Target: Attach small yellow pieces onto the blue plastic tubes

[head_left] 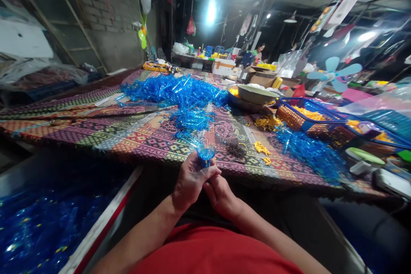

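My left hand grips a small translucent blue plastic cup-shaped piece between thumb and fingers, just short of the mat's near edge. My right hand lies curled against the left, its fingertips hidden behind it. Both hands are over my lap, in front of a patterned woven mat. Beyond them lies a large heap of linked blue plastic pieces. Nearest my hands on the mat are a small dark pile and loose yellow plastic parts.
A bin of blue plastic with a white-and-red rim stands at my left. To the right are a metal bowl, an orange mesh basket of yellow parts, and more blue pieces. A person stands far back.
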The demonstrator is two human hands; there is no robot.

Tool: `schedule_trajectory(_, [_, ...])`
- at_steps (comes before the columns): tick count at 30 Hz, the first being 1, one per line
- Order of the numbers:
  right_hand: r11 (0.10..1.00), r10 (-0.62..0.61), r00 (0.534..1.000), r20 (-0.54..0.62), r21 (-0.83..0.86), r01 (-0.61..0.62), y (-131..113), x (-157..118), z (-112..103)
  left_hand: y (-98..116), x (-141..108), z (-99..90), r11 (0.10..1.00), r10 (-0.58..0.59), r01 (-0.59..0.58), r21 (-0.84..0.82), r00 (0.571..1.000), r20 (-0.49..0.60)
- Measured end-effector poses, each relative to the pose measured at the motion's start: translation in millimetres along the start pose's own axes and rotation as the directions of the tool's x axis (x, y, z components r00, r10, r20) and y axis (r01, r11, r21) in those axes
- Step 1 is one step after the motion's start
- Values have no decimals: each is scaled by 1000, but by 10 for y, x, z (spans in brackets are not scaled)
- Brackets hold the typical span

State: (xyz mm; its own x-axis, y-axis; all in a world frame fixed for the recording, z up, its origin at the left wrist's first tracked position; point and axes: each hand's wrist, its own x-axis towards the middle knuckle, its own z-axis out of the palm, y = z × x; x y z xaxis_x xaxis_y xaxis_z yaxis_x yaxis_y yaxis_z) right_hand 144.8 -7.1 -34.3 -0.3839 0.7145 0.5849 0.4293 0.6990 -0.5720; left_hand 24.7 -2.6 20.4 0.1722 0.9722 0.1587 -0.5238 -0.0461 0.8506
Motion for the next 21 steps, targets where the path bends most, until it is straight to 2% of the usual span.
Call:
schedule_trajectory(3, [999,-22,999,33,34,21,70,-25,-24,-18,-32,-35,998,8,-10,67,1000,27])
schedule_trajectory(6, [999,-5,994,109,50,-1,47,5,-222,44,-64,-88,977,50,-57,207,998,37])
schedule_trajectory(9, [1000,30,999,-14,9,-30,-90,119,-528,113,-84,-104,922,118,-134,363,991,66])
schedule_trajectory(11, [999,-41,997,-64,-28,39,-225,240,-702,120,-95,-85,879,143,-195,435,978,150])
schedule_trajectory(13, [985,-157,988,-6,-78,156,-364,369,-816,105,-111,-57,834,176,-277,478,953,245])
schedule_trajectory(15, [956,-251,964,88,-132,261,-484,473,-870,96,-139,-34,790,223,-356,499,925,307])
schedule_trajectory(17, [934,-286,949,129,-184,306,-575,530,-878,109,-176,-19,767,240,-394,507,908,344])
schedule_trajectory(19, [935,-269,959,92,-215,283,-626,544,-847,130,-208,-4,766,216,-387,512,907,362])
schedule_trajectory(21, [953,-227,974,16,-204,225,-624,533,-789,138,-222,13,781,191,-350,517,922,336])
